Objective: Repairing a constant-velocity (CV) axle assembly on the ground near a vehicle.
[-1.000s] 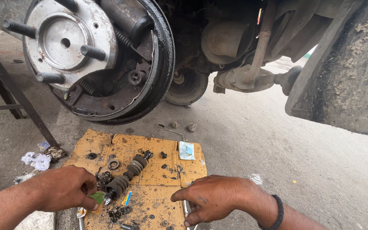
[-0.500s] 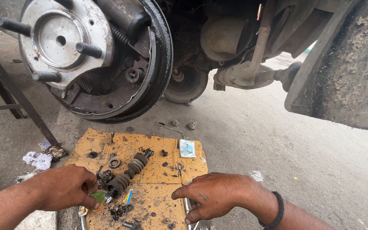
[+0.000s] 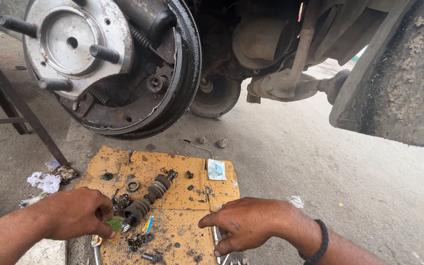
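Stained cardboard (image 3: 182, 194) underlies both hands: left hand (image 3: 77, 213) fingers pinch a green piece (image 3: 115, 224), right hand (image 3: 244, 223) fingers spread.

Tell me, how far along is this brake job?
Done: the wheel and drum are off, the hub and springs bare, small parts spread on the cardboard. In hand: the left hand pinches a green piece beside the ribbed cylinder; the right hand rests on the cardboard. Left: those parts remain unfitted.
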